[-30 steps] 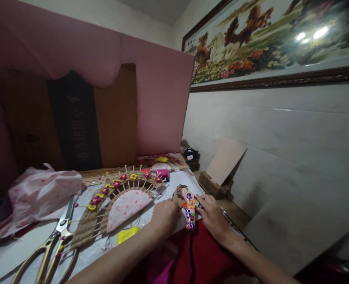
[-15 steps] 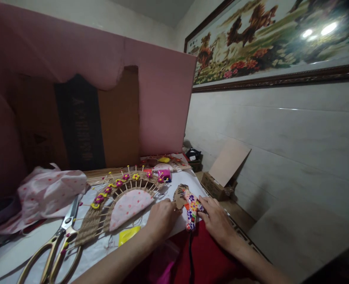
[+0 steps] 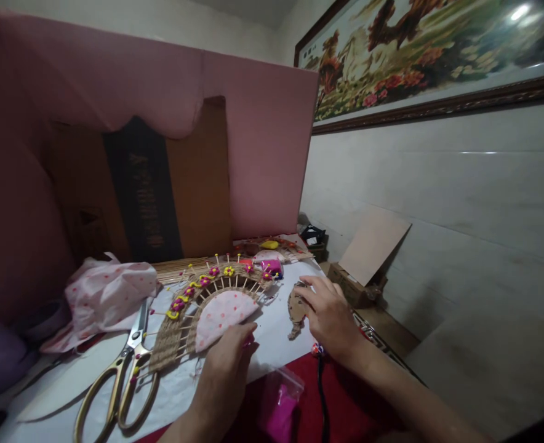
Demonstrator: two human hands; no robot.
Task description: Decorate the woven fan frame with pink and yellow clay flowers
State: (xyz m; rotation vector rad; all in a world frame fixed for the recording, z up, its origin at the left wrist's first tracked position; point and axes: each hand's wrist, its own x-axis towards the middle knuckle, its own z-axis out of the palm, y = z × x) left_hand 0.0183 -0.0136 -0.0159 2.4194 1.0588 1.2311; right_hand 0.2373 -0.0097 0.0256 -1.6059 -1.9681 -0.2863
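My right hand (image 3: 330, 320) lies over a flower-patterned glue gun (image 3: 317, 349). Only the gun's butt and its black cord show below the wrist, and the fingers close round the body. A small brown cardboard cut-out (image 3: 294, 309) lies just left of that hand's fingers. My left hand (image 3: 228, 363) is curled at the near edge of a woven half-round fan piece (image 3: 180, 332). That piece has a pink dotted fabric centre (image 3: 223, 311) and pink and yellow flowers on sticks. Something small and pink shows at the left fingertips; I cannot make out what it is.
Gold scissors (image 3: 119, 381) lie at the left on the white sheet (image 3: 276, 335). Crumpled pink dotted fabric (image 3: 110, 292) sits behind them. A pink board (image 3: 263, 154) and brown cardboard stand at the back. A plastic bag with pink contents (image 3: 279, 400) lies on the red cloth (image 3: 350, 400). A box (image 3: 355, 286) is on the floor.
My right hand moved left onto the glue gun and covered it. My left hand pulled back from the cardboard cut-out to the fan's near edge. The view shifted left.
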